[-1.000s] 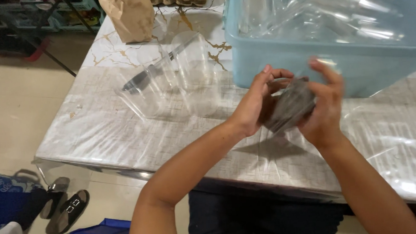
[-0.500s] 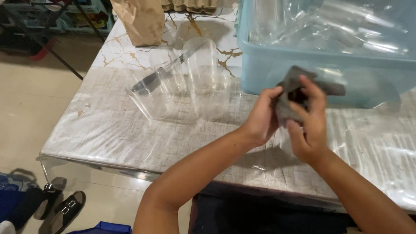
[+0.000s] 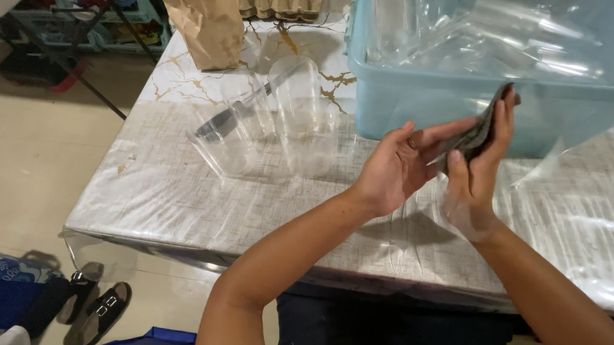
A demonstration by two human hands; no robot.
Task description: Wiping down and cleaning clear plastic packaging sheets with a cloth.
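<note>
1. Two bare hands meet above the near edge of the bench (image 3: 182, 200). The right hand (image 3: 478, 163) stands upright with its fingers closed on one dark grey cloth-like pad (image 3: 474, 136); the left hand (image 3: 401, 164) lies open, palm up, its fingertips touching the pad's lower edge.
2. One grey pad, folded or bent, is held between the two hands, just in front of the bin's wall and clear of the bench surface.
3. One pale blue plastic bin (image 3: 422, 103) stands on the bench directly behind the hands; it holds many clear plastic pieces, too overlapped to count.
4. Several clear plastic cups (image 3: 297, 117) stand in a cluster on the bench, to the left of the hands; at least three can be told apart.
5. One brown paper bag (image 3: 205, 24) stands at the far edge, and one egg carton (image 3: 280, 0) lies beside it.
6. Two dark sandals (image 3: 93, 306) lie on the floor, left of the bench.
</note>
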